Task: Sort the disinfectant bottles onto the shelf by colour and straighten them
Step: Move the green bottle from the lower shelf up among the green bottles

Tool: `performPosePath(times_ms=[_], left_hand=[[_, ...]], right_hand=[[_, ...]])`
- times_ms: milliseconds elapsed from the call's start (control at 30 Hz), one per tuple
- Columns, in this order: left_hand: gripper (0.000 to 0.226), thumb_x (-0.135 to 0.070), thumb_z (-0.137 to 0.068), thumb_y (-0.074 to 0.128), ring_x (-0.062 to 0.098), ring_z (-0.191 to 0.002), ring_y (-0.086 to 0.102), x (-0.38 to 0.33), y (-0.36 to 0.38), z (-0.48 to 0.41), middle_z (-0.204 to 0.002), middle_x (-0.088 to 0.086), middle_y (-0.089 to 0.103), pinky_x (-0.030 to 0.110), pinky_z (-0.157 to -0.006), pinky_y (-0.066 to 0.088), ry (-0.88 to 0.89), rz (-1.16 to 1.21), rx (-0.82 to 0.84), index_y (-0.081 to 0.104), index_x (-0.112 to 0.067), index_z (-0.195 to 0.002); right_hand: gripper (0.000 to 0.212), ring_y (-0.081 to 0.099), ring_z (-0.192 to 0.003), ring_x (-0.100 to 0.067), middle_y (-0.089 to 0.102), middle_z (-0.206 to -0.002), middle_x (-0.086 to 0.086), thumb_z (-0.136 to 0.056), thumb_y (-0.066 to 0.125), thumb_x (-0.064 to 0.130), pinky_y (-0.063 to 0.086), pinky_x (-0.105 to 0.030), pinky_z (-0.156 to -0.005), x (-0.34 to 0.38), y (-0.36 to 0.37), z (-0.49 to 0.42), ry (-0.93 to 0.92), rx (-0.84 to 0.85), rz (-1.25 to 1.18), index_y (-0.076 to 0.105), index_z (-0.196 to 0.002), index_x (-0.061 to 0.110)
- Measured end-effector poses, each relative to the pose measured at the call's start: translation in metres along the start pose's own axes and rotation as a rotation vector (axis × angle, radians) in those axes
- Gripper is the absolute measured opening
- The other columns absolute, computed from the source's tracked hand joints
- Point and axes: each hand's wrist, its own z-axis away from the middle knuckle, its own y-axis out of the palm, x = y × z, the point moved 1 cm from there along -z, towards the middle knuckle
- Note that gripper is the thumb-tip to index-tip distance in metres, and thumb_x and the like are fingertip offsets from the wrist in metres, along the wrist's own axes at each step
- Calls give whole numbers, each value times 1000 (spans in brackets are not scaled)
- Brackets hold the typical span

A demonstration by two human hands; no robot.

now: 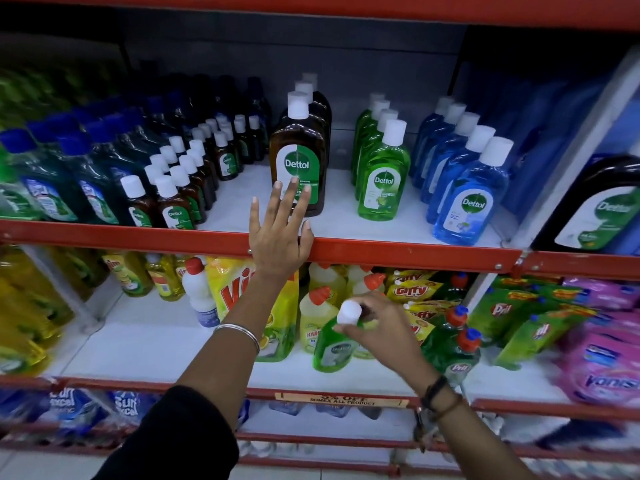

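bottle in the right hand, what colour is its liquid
Green, with a white cap, on the bottle in the right hand; head view.

The light falls evenly from above and in front of me, bright on the white shelf (346, 202) boards, dim under the top ledge where the back wall goes dark. The middle is sharp (I can read the brown bottle (297, 161) label). The edges smear and bow: pink packs (602, 358) at right and the blue-capped bottles (52, 174) at left blur badly.
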Motion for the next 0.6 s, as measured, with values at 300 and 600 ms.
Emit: performPosePath(times_ms=[300, 600], left_hand=[[54, -32, -93, 32, 22, -142, 32, -1, -4, -2, -153, 2, 38, 52, -112, 23, -10, 29, 55, 30, -25, -147], [56, -31, -92, 34, 22, -141, 34, 0, -4, -2, -152, 3, 38, 53, -111, 27, -1, 24, 32, 31, -24, -147]], right_hand=[[40, 64, -71, -9, 71, -84, 1, -62, 85, 25, 54, -21, -67, 98, -113, -32, -183, -273, -167, 71, -98, 15], [36, 57, -62, 0, 67, -74, 6, -65, 84, 23, 51, -18, -65, 130, -162, -96, -275, -474, -186, 70, -97, 14]])
